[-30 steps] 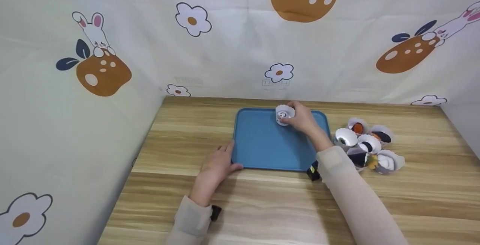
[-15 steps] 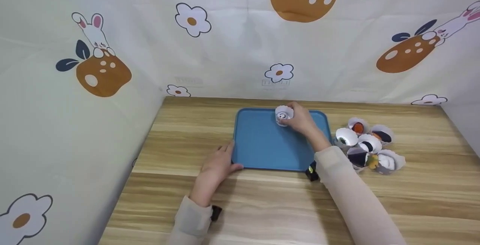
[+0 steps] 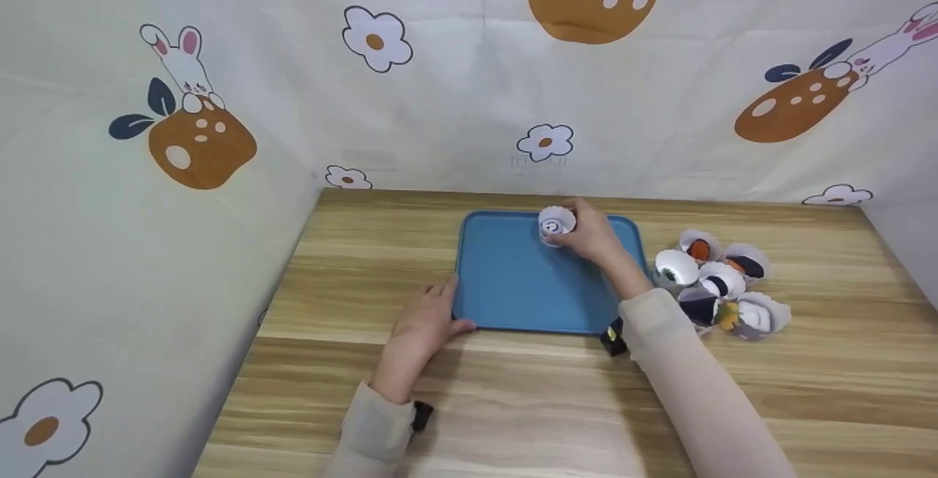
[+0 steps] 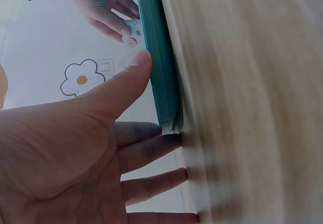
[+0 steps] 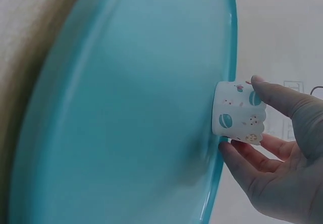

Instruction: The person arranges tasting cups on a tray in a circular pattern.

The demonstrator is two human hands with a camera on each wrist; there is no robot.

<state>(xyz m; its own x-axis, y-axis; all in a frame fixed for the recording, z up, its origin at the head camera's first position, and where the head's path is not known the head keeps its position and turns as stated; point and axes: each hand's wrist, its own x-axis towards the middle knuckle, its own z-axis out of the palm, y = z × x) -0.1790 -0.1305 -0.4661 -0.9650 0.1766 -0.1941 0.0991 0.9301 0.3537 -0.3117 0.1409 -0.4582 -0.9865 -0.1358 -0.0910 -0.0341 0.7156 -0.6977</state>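
Cup (image 5: 236, 114) hasn't moved much on tray (image 3: 531, 284), so it looks set down. R hand (image 3: 591, 234) pinches it; L hand (image 3: 425, 321), fingers nearly straight, touches tray edge.

Wood-grain table (image 3: 527, 397), blue tray (image 3: 513, 280), clustered cups (image 3: 722, 280)

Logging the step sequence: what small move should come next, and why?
Probably loosen the right hand and let go of the cup: its base appears to sit on the blue tray near the far rim, and more cups sit beside the tray.
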